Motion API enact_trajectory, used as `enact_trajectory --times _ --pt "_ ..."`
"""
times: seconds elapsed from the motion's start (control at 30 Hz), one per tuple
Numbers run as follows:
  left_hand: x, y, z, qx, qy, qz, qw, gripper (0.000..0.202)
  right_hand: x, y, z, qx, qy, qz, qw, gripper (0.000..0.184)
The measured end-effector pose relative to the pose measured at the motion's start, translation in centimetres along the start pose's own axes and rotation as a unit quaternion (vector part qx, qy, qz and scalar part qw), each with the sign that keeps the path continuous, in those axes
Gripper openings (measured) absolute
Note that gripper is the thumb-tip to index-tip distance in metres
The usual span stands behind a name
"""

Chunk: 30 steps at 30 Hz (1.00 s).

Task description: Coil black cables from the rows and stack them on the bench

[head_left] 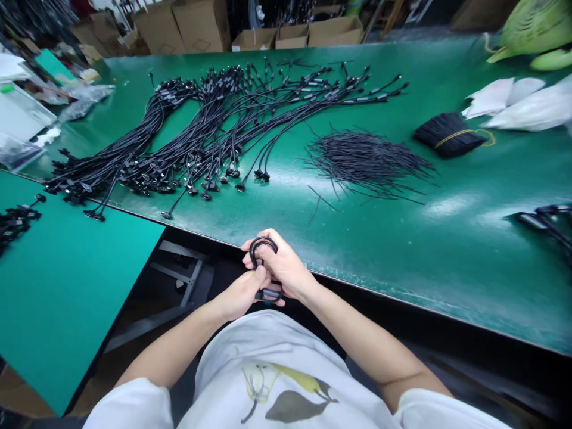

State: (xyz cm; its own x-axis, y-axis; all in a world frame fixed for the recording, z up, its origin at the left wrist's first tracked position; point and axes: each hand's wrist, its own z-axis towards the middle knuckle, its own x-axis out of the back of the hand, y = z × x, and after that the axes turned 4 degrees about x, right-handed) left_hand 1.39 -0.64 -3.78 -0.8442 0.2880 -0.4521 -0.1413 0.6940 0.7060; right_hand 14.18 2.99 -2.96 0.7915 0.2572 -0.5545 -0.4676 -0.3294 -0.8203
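Note:
A black cable (263, 240) is bent into a small loop between my two hands, just off the near edge of the green table. My left hand (245, 291) is closed on the lower part of the loop, its thumb pressed against the cable. Around the upper curve, my right hand (283, 265) has its fingers wrapped. A dark connector piece (270, 292) shows below the fingers. On the table ahead, many black cables (196, 137) with connectors lie in bunches. Right of them is a loose pile of thin black ties (366, 161).
A bundle of black ties (449, 134) held by a yellow band lies at the right. White sheets (504, 101) and a green bag (531, 30) are behind it. More black cables (552, 223) lie at the right edge. Cardboard boxes (201, 27) stand beyond the green table (402, 256).

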Motion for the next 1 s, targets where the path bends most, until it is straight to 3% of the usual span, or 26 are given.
enact_trajectory --times 0.1,0.2,0.3,0.47,0.67,0.83,0.9,1.0 --pt "0.2 -0.4 -0.1 0.01 -0.058 0.04 0.997 0.056 0.6 -0.3 0.0 -0.046 -0.038 0.049 0.997 0.04" --pt "0.2 -0.2 -0.5 0.009 -0.071 0.023 0.997 0.04 1.2 -0.9 -0.1 -0.074 -0.048 0.052 0.995 0.039" --pt "0.3 0.5 -1.1 0.031 -0.076 -0.032 0.996 0.042 1.3 -1.7 -0.6 -0.029 -0.047 0.033 0.998 0.037" --pt "0.3 1.1 -1.3 0.054 -0.162 -0.005 0.985 0.043 0.3 -2.0 -1.0 -0.008 -0.096 0.026 0.995 0.034" --pt "0.0 1.0 -1.0 0.077 -0.166 -0.013 0.983 0.041 -0.3 -1.8 -0.1 -0.066 -0.089 0.136 0.985 0.038" --pt "0.7 1.4 -1.9 0.048 -0.104 -0.083 0.99 0.039 0.3 -2.3 -0.1 0.04 -0.052 0.041 0.997 0.028" --pt "0.9 1.7 -2.1 0.054 -0.152 -0.075 0.984 0.045 0.4 -2.6 0.0 0.048 -0.076 -0.006 0.996 0.026" --pt "0.8 1.9 -2.2 0.076 -0.257 -0.05 0.962 0.049 0.4 -3.0 0.3 -0.001 -0.175 -0.029 0.984 0.027"
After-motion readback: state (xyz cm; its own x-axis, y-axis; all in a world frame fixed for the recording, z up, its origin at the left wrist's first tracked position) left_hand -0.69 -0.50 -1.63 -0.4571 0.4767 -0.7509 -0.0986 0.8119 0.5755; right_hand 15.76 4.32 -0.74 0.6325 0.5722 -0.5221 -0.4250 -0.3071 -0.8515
